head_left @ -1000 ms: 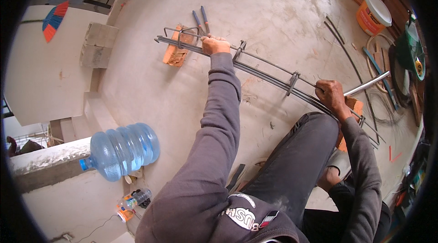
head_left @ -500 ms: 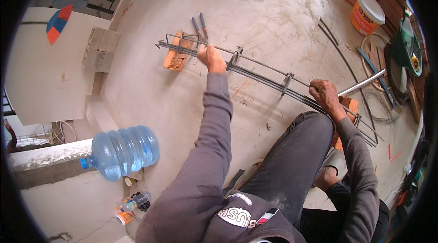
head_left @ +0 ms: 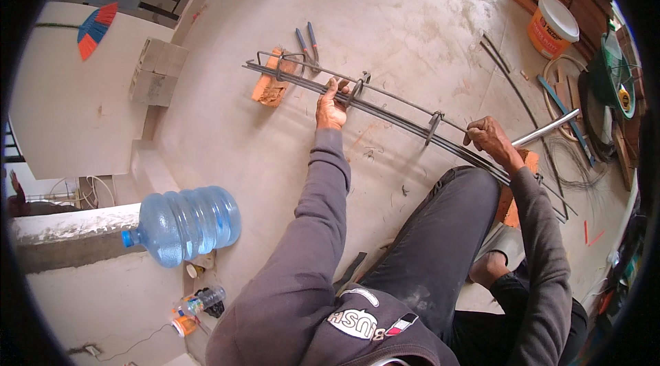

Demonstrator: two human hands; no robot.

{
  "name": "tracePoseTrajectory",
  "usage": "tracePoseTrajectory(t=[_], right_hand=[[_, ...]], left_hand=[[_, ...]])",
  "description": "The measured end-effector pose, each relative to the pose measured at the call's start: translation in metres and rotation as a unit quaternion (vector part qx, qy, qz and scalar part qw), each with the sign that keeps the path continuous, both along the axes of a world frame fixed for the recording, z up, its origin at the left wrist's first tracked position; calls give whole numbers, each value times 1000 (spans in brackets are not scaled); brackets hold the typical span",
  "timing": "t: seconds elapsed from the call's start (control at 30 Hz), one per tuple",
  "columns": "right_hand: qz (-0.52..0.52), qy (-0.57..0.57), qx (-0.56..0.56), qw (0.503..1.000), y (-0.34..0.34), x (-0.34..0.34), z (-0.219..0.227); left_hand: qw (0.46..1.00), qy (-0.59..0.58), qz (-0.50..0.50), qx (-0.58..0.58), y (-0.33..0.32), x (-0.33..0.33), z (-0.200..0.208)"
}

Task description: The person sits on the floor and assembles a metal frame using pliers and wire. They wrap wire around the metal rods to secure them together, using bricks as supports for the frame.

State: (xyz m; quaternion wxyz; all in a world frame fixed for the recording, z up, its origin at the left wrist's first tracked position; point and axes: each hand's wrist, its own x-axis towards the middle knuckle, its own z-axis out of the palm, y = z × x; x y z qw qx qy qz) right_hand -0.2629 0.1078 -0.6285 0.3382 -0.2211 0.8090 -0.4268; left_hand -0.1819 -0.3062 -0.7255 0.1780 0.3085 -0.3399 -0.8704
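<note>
A long, narrow rebar cage [head_left: 395, 117] of thin dark bars, with several bent stirrups around them, lies slantwise in front of me. Its far left end rests on an orange brick [head_left: 270, 85], and its right end on another brick [head_left: 509, 209] beside my knee. From below, my left hand [head_left: 331, 113] is closed round the lower bars, thumb up, just left of a stirrup [head_left: 355, 93]. My right hand [head_left: 493, 140] has its fingers closed on the upper bar near the right end. Pliers [head_left: 309, 48] with blue handles lie on the floor behind the left brick.
At left a large blue water bottle [head_left: 189, 225] lies on its side, near grey blocks [head_left: 157, 71]. Right of the cage are a metal tube [head_left: 545, 128], loose rods [head_left: 512, 80] and coiled wire [head_left: 574, 163]. An orange-and-white bucket [head_left: 552, 27] stands farther back.
My left hand has slid right along the cage and turned, its thumb now upward, beside the stirrup. My right hand stays at the upper bar with its fingers slightly shifted.
</note>
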Motion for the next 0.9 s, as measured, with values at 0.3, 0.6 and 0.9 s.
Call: tracePoseTrajectory(t=[0.3,0.6,0.9], right_hand=[[-30,149,51,987,5,21,-5],[-7,167,70,983,-5,23,9],[-5,190,21,982,3,12,-16]], left_hand=[[988,-106,109,-32,20,-5,19],[976,-160,130,-74,23,-9,41],[979,-170,108,-30,20,-18,30]])
